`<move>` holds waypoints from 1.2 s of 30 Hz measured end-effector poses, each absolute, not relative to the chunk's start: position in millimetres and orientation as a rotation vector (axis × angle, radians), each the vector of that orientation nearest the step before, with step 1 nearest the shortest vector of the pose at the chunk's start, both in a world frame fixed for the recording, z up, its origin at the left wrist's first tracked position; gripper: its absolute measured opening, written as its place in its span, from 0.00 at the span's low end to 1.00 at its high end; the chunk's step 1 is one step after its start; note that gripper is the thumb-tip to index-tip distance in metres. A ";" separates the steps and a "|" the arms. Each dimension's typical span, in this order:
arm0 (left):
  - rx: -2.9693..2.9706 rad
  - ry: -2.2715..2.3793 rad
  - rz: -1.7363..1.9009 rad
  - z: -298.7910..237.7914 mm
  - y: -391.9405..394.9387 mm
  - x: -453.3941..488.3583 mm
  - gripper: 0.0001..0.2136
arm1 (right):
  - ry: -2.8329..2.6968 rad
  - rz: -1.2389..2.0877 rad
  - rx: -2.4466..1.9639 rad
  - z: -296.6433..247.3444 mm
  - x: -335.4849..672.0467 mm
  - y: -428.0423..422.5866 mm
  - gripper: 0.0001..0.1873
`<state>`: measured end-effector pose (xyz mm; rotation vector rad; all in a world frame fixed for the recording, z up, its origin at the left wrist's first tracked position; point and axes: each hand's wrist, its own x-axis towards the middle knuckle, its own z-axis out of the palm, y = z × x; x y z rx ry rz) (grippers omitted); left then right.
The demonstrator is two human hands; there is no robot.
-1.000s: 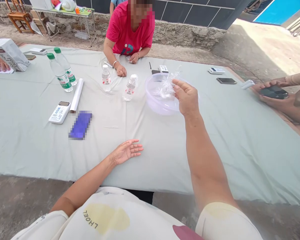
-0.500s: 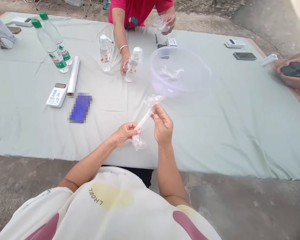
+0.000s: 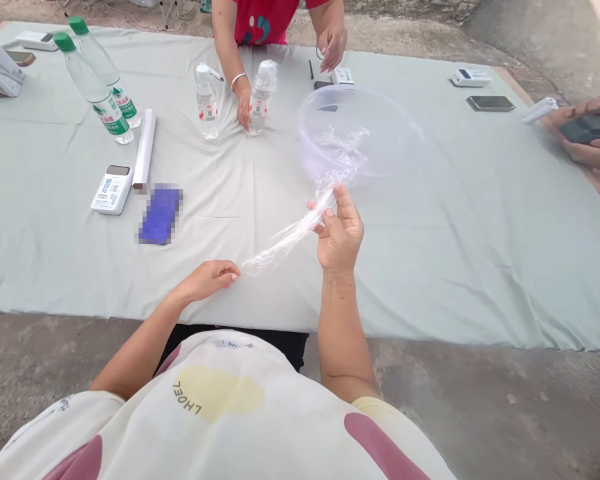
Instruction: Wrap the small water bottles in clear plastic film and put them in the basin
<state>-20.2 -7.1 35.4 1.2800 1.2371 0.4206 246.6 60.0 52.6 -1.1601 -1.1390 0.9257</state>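
My right hand (image 3: pixel 341 237) pinches a bunched strip of clear plastic film (image 3: pixel 300 223) between thumb and fingers. The strip's upper end flares out in front of the basin's near side. Its thin tail slants down to the left and stops right by the fingertips of my left hand (image 3: pixel 209 280). Those fingers are pressed together, with no film visible between them; whether they touch the tail I cannot tell. Beyond my right hand stands a translucent plastic basin (image 3: pixel 405 157), with crumpled clear film (image 3: pixel 347 141) in it.
Across the table a person's hand (image 3: pixel 244 110) touches a small bottle (image 3: pixel 261 100); another small bottle (image 3: pixel 207 107) stands to its left. Left lie two green-capped bottles (image 3: pixel 107 110), a film roll (image 3: pixel 145 148), a white device (image 3: pixel 112 190) and a blurred blue rectangle (image 3: pixel 160 215). Right is a phone (image 3: pixel 491 103).
My left hand has moved left, off the film, which now stretches out longer. My right hand has shifted slightly right with the film. The other person's far hand no longer holds crumpled film.
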 end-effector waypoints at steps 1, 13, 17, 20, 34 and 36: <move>1.271 1.294 0.539 40.3 -1.8 -21.5 0.14 | -1.138 0.957 -1.131 54.5 243.9 58.7 0.32; 1.183 1.117 0.891 52.6 22.7 41.1 0.15 | -1.155 1.237 -1.022 37.3 195.6 45.2 0.45; 1.029 1.053 0.973 47.6 24.8 42.4 0.17 | -0.817 1.501 -1.038 22.2 189.5 46.3 0.47; 1.101 1.122 1.004 44.0 23.5 42.2 0.15 | -0.790 1.818 -1.006 17.5 179.7 41.9 0.46; 1.303 1.452 0.888 29.6 28.2 12.1 0.13 | -1.039 1.479 -1.315 17.0 183.4 51.3 0.18; 1.281 1.435 0.912 28.7 32.1 10.3 0.13 | -1.055 1.465 -1.317 17.6 185.4 53.3 0.17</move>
